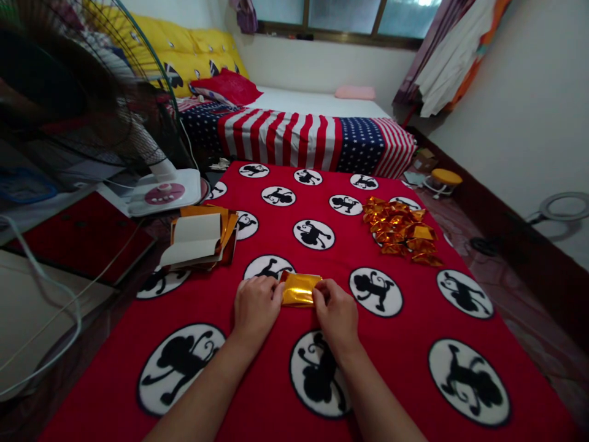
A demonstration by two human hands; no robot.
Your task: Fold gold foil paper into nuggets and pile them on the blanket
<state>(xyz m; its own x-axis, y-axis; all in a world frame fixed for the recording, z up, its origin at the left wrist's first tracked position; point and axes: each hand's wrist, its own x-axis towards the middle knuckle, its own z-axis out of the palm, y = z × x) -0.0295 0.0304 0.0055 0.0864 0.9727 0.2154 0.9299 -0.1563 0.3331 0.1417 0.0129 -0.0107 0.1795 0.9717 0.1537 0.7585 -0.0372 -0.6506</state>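
Thumb and fingers of the right hand (338, 310) are clamped on the right end of a folded gold foil sheet (301, 290), and those of the left hand (258, 304) are closed at its left end. It lies flat between them on the red monkey-print cloth (317, 261). Farther out to the right, a heap of folded foil pieces (400, 230) rests on the same cloth, shiny and overlapping. Toward the left edge sits a stack of paper sheets (197, 236), cream ones over orange-gold ones. Beside that stack stands the white base of an electric fan (168, 191), its blades blurred inside a round wire guard. On the floor at far right, near a yellow-topped stool (446, 178), is a small cardboard box (424, 161); its contents are too small to tell.
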